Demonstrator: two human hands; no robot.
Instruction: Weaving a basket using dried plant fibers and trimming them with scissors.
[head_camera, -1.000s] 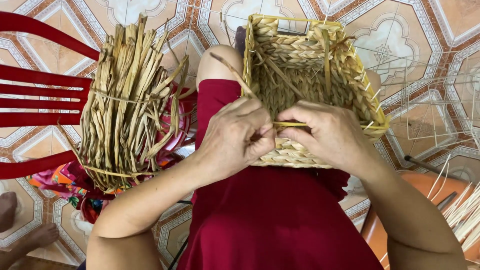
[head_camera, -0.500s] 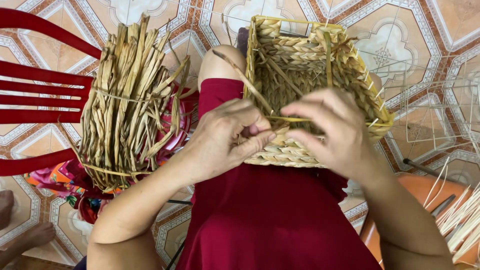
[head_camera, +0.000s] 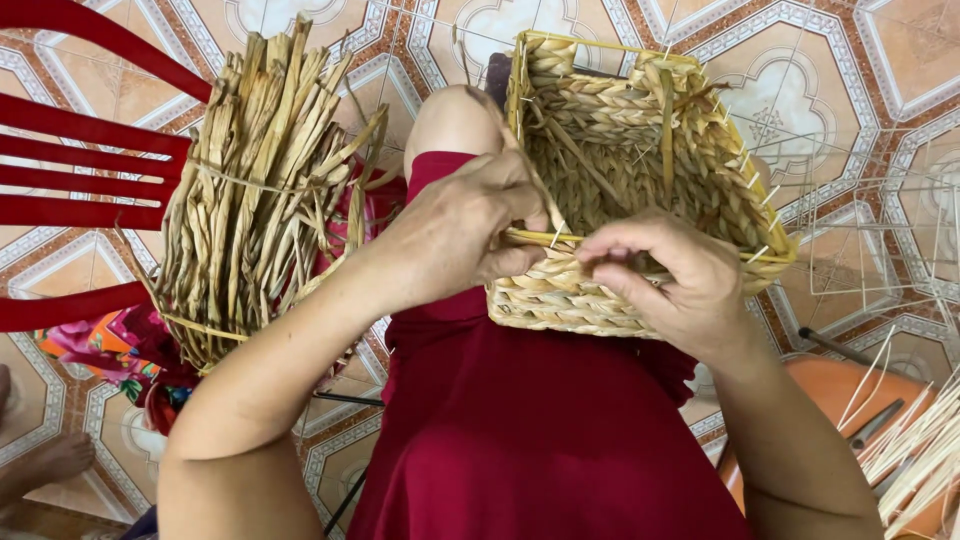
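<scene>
A rectangular woven straw basket (head_camera: 640, 130) rests on my lap, over dark red trousers (head_camera: 540, 440), with its open side facing me. My left hand (head_camera: 465, 235) pinches a flat straw strand (head_camera: 535, 238) at the basket's near rim, at the left corner. My right hand (head_camera: 675, 280) grips the same near rim a little to the right, fingers curled over the edge. Thin pale wire ends stick out along the rim.
A tied bundle of dried straw strands (head_camera: 255, 190) leans beside my left knee, against a red plastic chair (head_camera: 70, 150). Wire frames (head_camera: 870, 230) lie on the patterned tile floor at right. An orange stool (head_camera: 860, 390) holds thin pale reeds (head_camera: 920, 450). Another person's foot (head_camera: 50, 460) shows at lower left.
The basket has tilted and shifted right on my lap. Both hands moved along the near rim, the left now pinching the strand at the corner.
</scene>
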